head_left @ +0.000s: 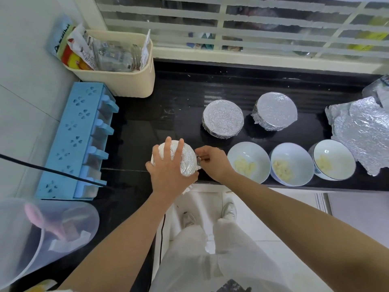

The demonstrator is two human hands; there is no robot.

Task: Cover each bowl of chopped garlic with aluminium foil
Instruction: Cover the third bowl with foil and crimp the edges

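The left hand lies flat on top of a foil-wrapped bowl at the front edge of the black counter, fingers spread and straight, pressing down; the right hand, fingers curled, pinches the crumpled foil at that bowl's right side; two covered bowls stand farther back, side by side but apart; three open bowls of chopped garlic sit in a row to the right along the front edge; a loose foil sheet lies just beside the last one.
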